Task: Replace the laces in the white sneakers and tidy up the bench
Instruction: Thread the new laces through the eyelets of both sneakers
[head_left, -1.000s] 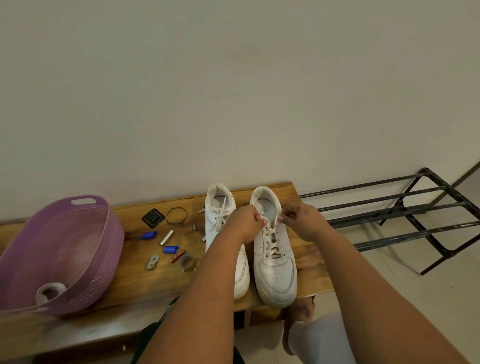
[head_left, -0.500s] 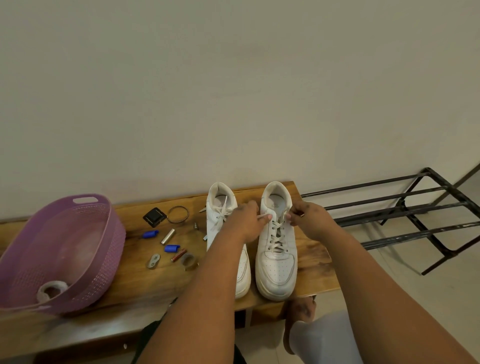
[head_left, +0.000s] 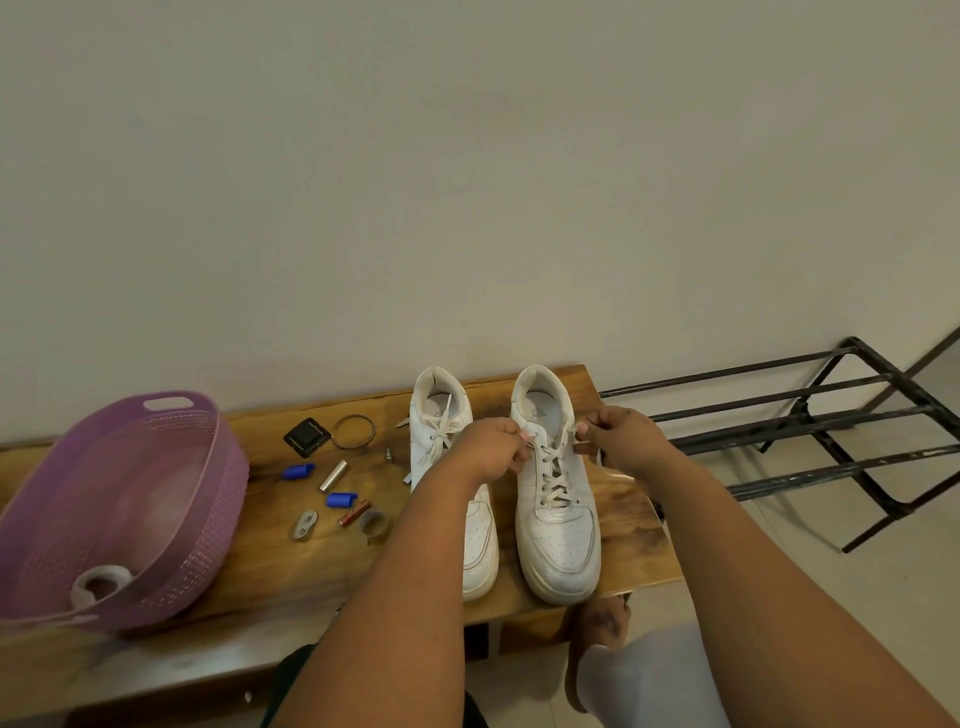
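Observation:
Two white sneakers stand side by side on the wooden bench, toes toward me. The right sneaker is laced up its front with a white lace. My left hand pinches one lace end at the top eyelets on the shoe's left side. My right hand pinches the other end on the right side. The left sneaker is partly hidden under my left forearm; its lace lies loose across the tongue.
A purple plastic basket with a white roll inside stands at the bench's left. Small items lie between it and the shoes: a black square, a wire ring, two blue caps, a metal tube, a battery. A black metal shoe rack stands to the right.
Both hands have moved slightly apart at the top of the right sneaker, drawing the lace ends outward. The view has shifted a little.

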